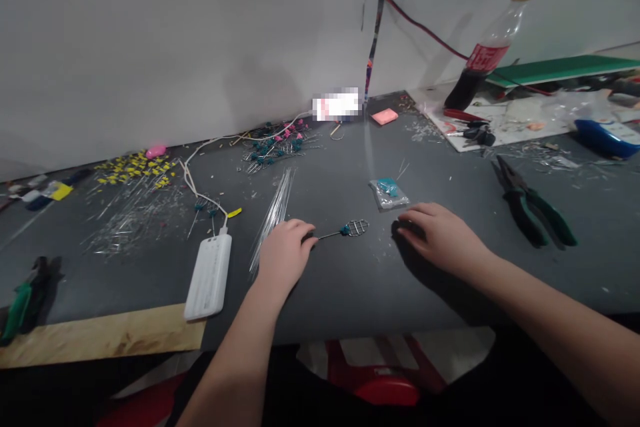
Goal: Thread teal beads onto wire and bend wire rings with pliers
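My left hand (pixel 286 255) rests on the dark table (pixel 350 280) with its fingers curled, pinching the stem end of a thin wire piece (pixel 345 231) that carries a teal bead and a small wire loop. The piece lies flat on the table, pointing right. My right hand (pixel 440 235) lies palm down to the right of it, fingers bent and pressed to the table, with nothing visible in them. A small clear bag of teal beads (pixel 389 192) sits just beyond the right hand. A bundle of straight wires (pixel 274 213) lies just left of my left hand.
Green-handled pliers (pixel 533 208) lie at the right, another pair (pixel 23 300) at the far left. A white power bank (pixel 209 277) with a cable sits front left. Yellow, pink and teal bead pieces lie at the back. A cola bottle (pixel 487 53) stands back right.
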